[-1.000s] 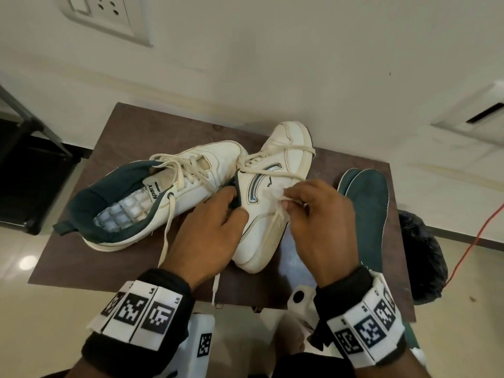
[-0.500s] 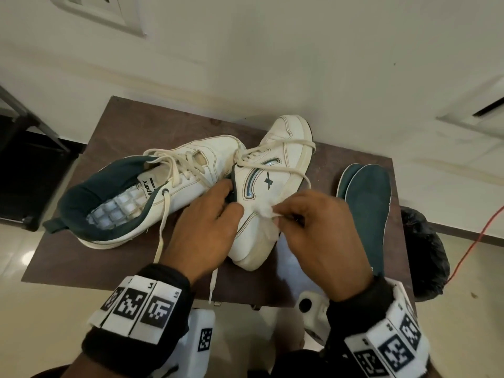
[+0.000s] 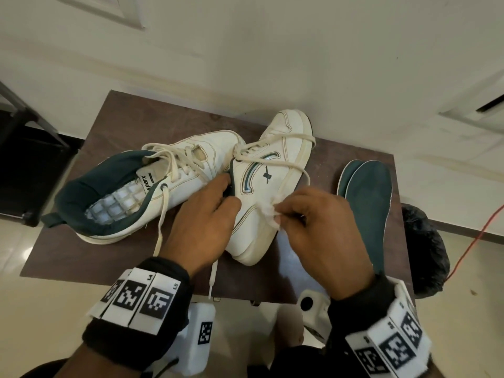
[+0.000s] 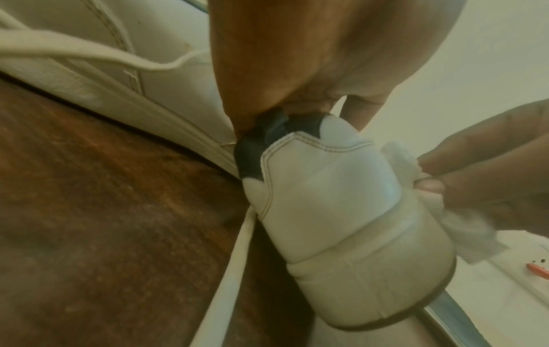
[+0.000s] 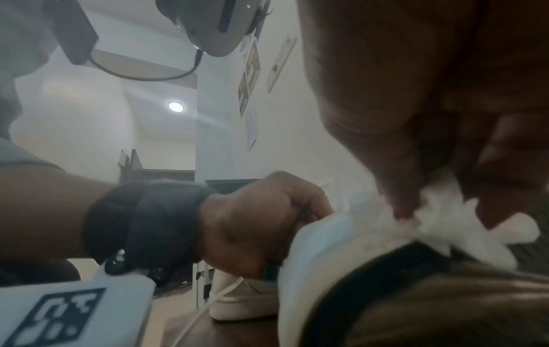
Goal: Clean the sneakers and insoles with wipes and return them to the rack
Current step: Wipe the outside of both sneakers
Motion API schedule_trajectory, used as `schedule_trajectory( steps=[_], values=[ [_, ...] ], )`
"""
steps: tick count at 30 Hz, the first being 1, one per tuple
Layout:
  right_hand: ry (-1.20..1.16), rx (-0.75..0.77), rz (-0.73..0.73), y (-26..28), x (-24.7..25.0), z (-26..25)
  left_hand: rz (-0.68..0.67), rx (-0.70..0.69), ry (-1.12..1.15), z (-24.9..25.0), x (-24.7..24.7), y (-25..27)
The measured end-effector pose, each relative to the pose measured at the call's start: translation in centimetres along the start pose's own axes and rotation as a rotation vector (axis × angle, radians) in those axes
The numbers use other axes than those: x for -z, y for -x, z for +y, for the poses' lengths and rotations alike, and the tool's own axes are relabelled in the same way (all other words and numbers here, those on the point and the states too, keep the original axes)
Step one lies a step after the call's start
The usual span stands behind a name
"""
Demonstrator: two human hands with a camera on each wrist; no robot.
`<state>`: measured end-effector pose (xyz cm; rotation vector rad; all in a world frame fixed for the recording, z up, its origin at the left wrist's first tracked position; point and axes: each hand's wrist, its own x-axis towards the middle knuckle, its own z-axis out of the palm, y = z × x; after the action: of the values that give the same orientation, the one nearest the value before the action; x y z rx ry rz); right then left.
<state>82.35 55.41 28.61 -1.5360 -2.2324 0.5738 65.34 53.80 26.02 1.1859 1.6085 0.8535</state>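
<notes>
Two white sneakers with dark green lining sit on a small brown table [image 3: 81, 252]. The left sneaker [image 3: 131, 186] lies with its opening toward me. The right sneaker [image 3: 270, 165] is tipped on its side, heel [image 4: 341, 211] toward me. My left hand [image 3: 201, 214] grips its dark collar [image 4: 267, 138] at the heel. My right hand [image 3: 313, 222] pinches a crumpled white wipe [image 3: 268, 214] against the sneaker's side near the heel; the wipe [image 5: 445, 218] and the wipe [image 4: 415, 194] show in both wrist views. Two dark green insoles [image 3: 368, 195] lie stacked at the table's right.
A black bag [image 3: 425, 249] sits on the floor right of the table, beside a red cable [image 3: 474, 241]. A dark rack frame [image 3: 24, 148] stands at the left. The white wall [image 3: 272, 64] runs close behind the table. A loose lace [image 3: 212, 276] hangs over the front edge.
My right hand with the wipe has slid along the sneaker's side from near the laces toward the heel. My left hand keeps its hold on the collar.
</notes>
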Motion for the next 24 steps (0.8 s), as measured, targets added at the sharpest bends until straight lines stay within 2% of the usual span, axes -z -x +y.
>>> schedule_trajectory(
  steps=[2,4,12,14,17,19,21,24],
  values=[
    [-0.018,-0.041,0.123,-0.4,-0.2,0.6,-0.004,-0.009,-0.003,0.0,-0.1,-0.1],
    [-0.033,-0.054,0.164,-0.5,-0.3,0.8,-0.011,-0.016,-0.005,0.0,-0.1,-0.1],
    [0.057,0.087,-0.079,2.2,-0.6,-1.0,-0.052,0.007,0.035,-0.2,0.2,-0.2],
    [0.035,0.066,-0.022,2.0,-0.7,-0.7,-0.056,0.006,0.034,-0.1,0.2,-0.2],
    [0.018,-0.009,0.148,0.8,-0.7,0.3,-0.045,-0.004,0.021,-0.2,0.1,-0.3],
    [0.023,-0.030,0.183,0.5,-0.8,0.3,-0.050,0.001,0.018,-0.2,0.2,-0.3],
    [0.017,0.003,0.145,1.0,-0.9,-0.2,-0.063,0.005,0.035,-0.3,0.2,-0.3],
    [0.042,0.091,0.006,2.8,-1.2,-1.6,-0.073,0.008,0.050,-0.3,0.3,-0.3]
  ],
)
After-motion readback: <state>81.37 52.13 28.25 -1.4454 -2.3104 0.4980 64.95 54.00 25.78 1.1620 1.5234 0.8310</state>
